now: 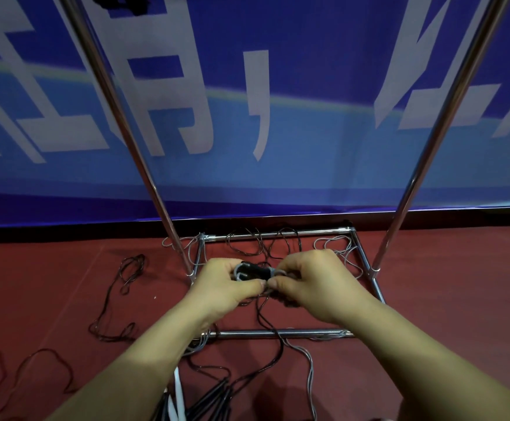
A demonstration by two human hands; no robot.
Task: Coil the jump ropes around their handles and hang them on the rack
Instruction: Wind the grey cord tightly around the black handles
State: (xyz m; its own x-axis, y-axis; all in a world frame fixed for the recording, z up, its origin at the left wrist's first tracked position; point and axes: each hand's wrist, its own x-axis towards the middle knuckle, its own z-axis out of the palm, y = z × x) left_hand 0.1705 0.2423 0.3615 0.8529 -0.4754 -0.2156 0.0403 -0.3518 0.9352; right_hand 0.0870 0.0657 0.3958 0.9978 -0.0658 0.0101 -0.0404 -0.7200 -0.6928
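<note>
Both hands meet above the base of a metal rack [281, 332]. My left hand [228, 281] grips a pair of black jump rope handles [255, 272] with grey and black rope wound round them. My right hand [311, 282] pinches the rope at the right end of that bundle, thumb and fingertips close to my left thumb. A loose black rope [270, 326] hangs down from the bundle to the floor. Two slanted rack poles [126, 129] [439, 129] rise on either side.
Loose black ropes [117, 299] lie tangled on the red floor at the left, grey ropes [335, 247] inside and around the rack base. Several black and white handles [205, 399] lie near the bottom edge. A blue banner [278, 86] covers the wall behind.
</note>
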